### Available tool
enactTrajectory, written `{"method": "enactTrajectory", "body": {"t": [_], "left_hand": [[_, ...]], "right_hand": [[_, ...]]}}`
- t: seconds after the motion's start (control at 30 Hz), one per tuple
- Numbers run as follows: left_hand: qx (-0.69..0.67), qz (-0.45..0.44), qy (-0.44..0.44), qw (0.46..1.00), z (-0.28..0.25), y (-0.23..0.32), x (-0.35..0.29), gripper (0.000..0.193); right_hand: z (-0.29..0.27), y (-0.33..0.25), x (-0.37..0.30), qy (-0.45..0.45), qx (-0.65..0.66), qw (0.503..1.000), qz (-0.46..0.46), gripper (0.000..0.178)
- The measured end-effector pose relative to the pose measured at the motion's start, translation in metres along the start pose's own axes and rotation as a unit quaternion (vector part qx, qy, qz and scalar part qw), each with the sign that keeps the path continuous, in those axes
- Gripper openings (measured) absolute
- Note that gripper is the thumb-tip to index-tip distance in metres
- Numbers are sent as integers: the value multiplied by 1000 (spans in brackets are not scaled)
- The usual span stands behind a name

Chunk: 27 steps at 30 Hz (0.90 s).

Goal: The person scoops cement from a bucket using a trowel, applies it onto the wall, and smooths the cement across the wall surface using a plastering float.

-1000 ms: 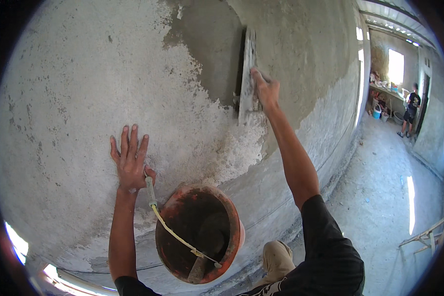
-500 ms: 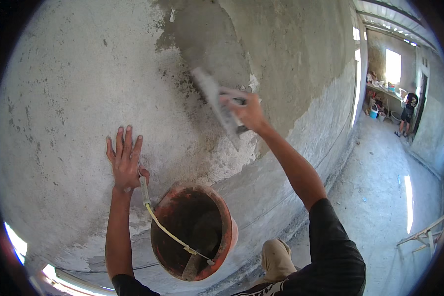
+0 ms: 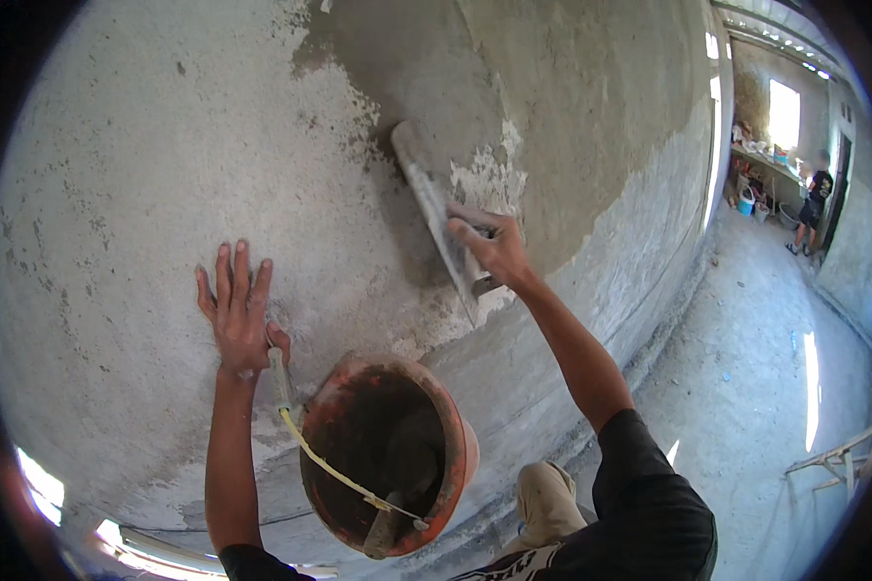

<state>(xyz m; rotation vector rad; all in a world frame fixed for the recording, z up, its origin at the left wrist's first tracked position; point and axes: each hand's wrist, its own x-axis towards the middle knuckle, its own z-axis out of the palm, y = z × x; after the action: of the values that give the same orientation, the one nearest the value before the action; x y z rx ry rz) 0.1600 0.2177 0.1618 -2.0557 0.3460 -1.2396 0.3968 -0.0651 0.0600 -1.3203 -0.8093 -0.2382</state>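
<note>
Right hand [image 3: 491,250]: grip clamped on the trowel [image 3: 421,182]
Left hand [image 3: 234,327]: grip apart — fingers spread on the wall [image 3: 136,252], thumb at the bucket handle [image 3: 280,382]
Trowel: tilted, at the wall, over damp plaster [image 3: 412,73]
Bucket [image 3: 463,455]: orange, below the trowel — stick-like tool [image 3: 382,535] inside

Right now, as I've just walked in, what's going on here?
A person is working bare-handed. The right grip holds a flat trowel at the wall, along the edge of a darker, wet-looking patch. The left grip rests spread on a paler area, with the handle of an orange bucket at its thumb.
</note>
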Motion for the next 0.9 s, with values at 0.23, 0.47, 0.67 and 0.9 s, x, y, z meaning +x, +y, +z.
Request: {"method": "enactTrajectory", "body": {"t": [0.23, 0.47, 0.67, 0.9], "left_hand": [[-10, -18, -23, 1000, -4, 7, 3, 52], [-4, -21, -21, 1000, -5, 9, 1, 52], [-1, -5, -4, 1000, 0, 1, 0, 52], [-7, -12, -12, 1000, 0, 8, 2, 53]], "right_hand": [[-31, -1, 4, 148, 8, 988, -33, 43], [-13, -50, 58, 127, -69, 989, 31, 41], [40, -42, 1, -84, -80, 990, -77, 38], [-51, 23, 36, 242, 64, 968, 25, 45]]}}
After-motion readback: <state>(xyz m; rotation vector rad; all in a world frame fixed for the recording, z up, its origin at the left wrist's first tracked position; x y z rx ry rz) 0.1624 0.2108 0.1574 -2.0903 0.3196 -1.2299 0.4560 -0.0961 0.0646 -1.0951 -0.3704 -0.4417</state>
